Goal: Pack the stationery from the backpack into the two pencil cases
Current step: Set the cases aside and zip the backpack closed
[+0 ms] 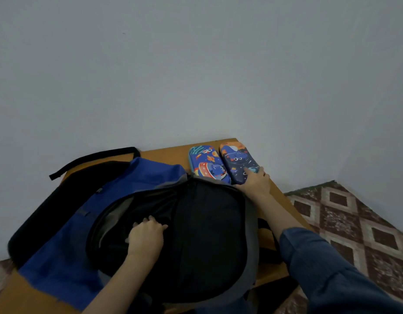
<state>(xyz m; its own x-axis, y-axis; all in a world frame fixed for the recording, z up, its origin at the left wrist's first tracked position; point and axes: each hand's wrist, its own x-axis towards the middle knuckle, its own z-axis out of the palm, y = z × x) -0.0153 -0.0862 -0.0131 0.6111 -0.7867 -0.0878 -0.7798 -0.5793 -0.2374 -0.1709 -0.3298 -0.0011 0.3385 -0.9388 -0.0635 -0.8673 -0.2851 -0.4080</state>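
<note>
While both pencil cases lie closed and no stationery is out, the job looks to be at its very start: feeling inside the backpack (60, 257) for the first items. The bag lies flat on the wooden counter (168, 155), its main compartment unzipped and dark inside. The two cases sit side by side, touching, at the far end of the counter just beyond the bag's mouth, the lighter blue pencil case (207, 163) on the left and the navy pencil case (234, 163) on the right. Of the hands, the left hand (146, 234) is at the opening with its fingers curled down into the black lining; whether they grip anything I cannot tell. The right hand (255, 181) rests on the near end of the navy case, fingers loosely spread, not clamped. Next, I judge, that case needs unzipping, with one hand steadying it while the other finds the pull
</note>
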